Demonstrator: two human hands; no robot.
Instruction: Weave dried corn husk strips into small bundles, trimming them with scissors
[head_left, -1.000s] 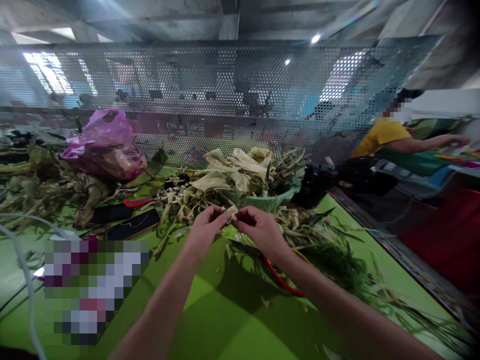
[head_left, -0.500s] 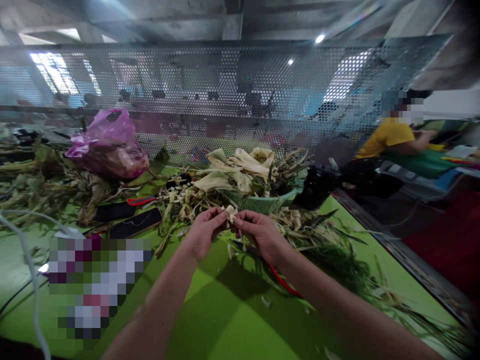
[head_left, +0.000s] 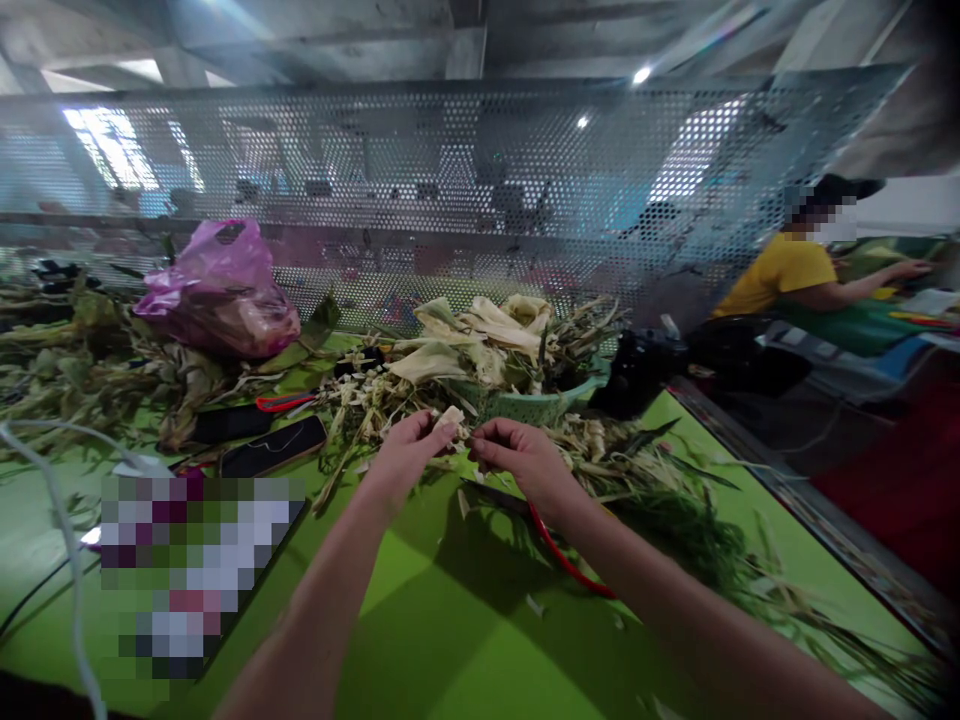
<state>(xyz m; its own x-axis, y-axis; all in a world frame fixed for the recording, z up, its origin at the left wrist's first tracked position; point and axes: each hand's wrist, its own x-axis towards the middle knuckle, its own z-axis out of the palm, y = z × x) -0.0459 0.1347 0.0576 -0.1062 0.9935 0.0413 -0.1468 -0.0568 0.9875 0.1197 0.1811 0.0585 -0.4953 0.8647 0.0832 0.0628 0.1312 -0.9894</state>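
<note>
My left hand [head_left: 405, 458] pinches a small cream-coloured piece of dried husk [head_left: 451, 416] between thumb and fingers. A short distance to its right is my right hand [head_left: 531, 468], its thumb and fingers pressed together; whatever they hold, if anything, is too small to make out. Under the right wrist lies a pair of scissors [head_left: 561, 552] with a red handle, its dark blades pointing left. Just behind both hands stands a pale green basket [head_left: 529, 408] heaped with dried corn husks [head_left: 491, 330]. Small pale scraps [head_left: 535, 606] lie on the green table [head_left: 442, 640].
A pink plastic bag [head_left: 225, 290] sits at the back left amid dried leaves [head_left: 82, 350]. Nearer are a dark phone [head_left: 274, 447], a red-handled tool [head_left: 285, 401] and a white cable [head_left: 56, 500]. Green strands [head_left: 690, 540] lie right. Behind rises a perforated metal screen [head_left: 420, 150]; a person in yellow [head_left: 787, 270] sits beyond.
My right hand has drawn away from the cream husk piece, which stays in my left hand, now turned differently. The person in yellow has stretched an arm farther right.
</note>
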